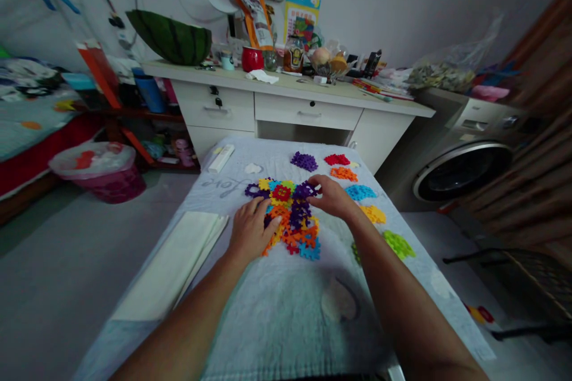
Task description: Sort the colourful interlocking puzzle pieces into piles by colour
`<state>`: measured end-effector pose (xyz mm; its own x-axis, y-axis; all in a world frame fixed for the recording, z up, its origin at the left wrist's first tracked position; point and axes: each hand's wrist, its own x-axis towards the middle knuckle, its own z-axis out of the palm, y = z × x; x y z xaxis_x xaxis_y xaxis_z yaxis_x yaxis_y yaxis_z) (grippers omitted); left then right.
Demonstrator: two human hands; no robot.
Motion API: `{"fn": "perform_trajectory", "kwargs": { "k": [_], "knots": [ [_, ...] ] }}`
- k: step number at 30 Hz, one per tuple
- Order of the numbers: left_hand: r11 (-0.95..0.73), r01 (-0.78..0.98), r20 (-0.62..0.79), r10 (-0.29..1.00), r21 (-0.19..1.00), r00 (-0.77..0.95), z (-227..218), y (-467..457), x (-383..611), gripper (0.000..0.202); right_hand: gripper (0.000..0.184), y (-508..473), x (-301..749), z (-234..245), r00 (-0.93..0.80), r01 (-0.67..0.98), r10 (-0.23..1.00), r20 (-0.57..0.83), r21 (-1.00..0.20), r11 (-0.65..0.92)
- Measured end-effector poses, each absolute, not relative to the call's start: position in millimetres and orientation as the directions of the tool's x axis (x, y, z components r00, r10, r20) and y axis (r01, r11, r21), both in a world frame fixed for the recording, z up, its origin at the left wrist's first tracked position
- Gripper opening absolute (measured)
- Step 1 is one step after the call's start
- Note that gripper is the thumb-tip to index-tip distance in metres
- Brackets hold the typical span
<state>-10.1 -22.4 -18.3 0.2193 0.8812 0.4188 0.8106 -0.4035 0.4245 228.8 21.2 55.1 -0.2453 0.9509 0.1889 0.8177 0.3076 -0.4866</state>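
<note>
1. Head view, step in hand: a flat assembly of interlocking plastic pieces (pixel 282 213), laid mid-counter (pixel 268 321), appears to be steadied and adjusted; thumb and fingers of the left hand (pixel 254 229) are spread over its left side, while a purple piece (pixel 305 190) at upper right is bracketed by the right hand (pixel 333 196), though whether it is pinched cannot be made out
2. Head view, next move: aligned teeth and light pressure seem called for
3. Head view, materials: toothed, square-holed shapes are seen on soft, printed cloth; the loose purple pile (pixel 304 161) is heaped beyond
</note>
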Motion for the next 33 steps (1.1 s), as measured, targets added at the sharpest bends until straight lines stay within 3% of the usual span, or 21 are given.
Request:
{"fn": "perform_trajectory", "kwargs": {
  "k": [6,16,20,22,24,29,33],
  "knots": [
    [-0.477,0.711,0.493,0.845,0.517,0.208,-16,-14,-11,0.038,0.042,90,234,24,0.080,0.892,0.967,0.242,-0.451,0.039],
    [-0.396,0.764,0.512,0.853,0.509,0.101,-12,-8,-20,0.029,0.048,144,219,-4,0.054,0.859,0.954,0.294,-0.502,0.106],
    [-0.347,0.791,0.492,0.868,0.504,0.067,-16,-4,-24,0.033,0.053,144,216,-4,0.025,0.830,0.932,0.361,-0.527,0.181],
    [-0.344,0.790,0.482,0.874,0.507,0.071,-19,-3,-24,0.039,0.048,138,218,-2,0.012,0.828,0.926,0.377,-0.522,0.202],
    [-0.347,0.789,0.472,0.878,0.507,0.083,-22,-2,-25,0.045,0.037,129,223,1,0.001,0.833,0.942,0.335,-0.522,0.185],
    [-0.330,0.815,0.443,0.891,0.476,0.102,-26,-1,-24,0.044,0.017,103,227,7,-0.086,0.851,0.994,0.068,-0.514,0.109],
    [-0.323,0.817,0.437,0.894,0.478,0.098,-27,-1,-24,0.042,0.017,92,213,7,-0.161,0.836,0.986,0.037,-0.526,0.156]
  ]
}}
